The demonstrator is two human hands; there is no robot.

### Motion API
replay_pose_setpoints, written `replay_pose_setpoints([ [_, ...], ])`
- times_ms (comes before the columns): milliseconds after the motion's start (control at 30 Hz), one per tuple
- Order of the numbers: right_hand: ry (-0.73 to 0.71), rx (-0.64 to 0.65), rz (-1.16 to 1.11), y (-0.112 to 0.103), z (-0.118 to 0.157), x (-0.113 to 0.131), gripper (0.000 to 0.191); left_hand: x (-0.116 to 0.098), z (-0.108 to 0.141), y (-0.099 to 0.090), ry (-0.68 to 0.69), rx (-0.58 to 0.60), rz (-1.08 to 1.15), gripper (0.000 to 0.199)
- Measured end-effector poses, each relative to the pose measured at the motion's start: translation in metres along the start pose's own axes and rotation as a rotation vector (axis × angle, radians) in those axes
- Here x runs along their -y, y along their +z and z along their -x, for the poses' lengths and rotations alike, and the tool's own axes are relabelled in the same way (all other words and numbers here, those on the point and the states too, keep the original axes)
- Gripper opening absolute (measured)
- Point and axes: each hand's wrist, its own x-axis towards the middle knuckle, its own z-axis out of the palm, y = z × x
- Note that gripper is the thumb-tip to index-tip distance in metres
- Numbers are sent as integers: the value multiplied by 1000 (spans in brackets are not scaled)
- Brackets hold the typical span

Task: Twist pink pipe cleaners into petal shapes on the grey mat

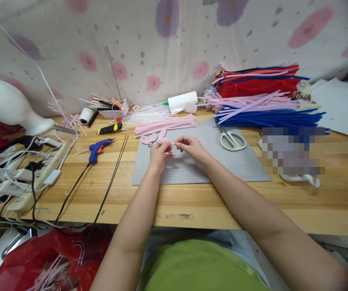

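Over the grey cutting mat (189, 173), my left hand (160, 155) and my right hand (192, 147) meet at a small pink fuzzy piece (165, 141). Both hands pinch it between thumb and fingers, with the fingertips close together. Just beyond my left hand, another pink looped piece (149, 139) lies at the mat's back left corner. A bundle of pink pipe cleaners (169, 124) rests along the mat's back edge. Scissors with pale handles (233, 141) lie on the mat to the right of my hands.
Left of the mat are a blue glue gun (97, 151), thin dark rods (113, 178), a yellow-black cutter (110, 128) and a power strip (40, 178) with cables. Blue pipe cleaners (271, 119) are stacked at the back right. A pixelated object (292, 151) sits right of the mat.
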Motion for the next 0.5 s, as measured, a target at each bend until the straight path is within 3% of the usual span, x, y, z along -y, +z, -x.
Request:
replay_pose_setpoints([
  [233,158,30,-153,-8,-1,-2,21,-1,-2,-7,9,105,-187,29],
  [500,96,45,-60,-9,0,0,18,1,2,-3,13,103,-216,19],
])
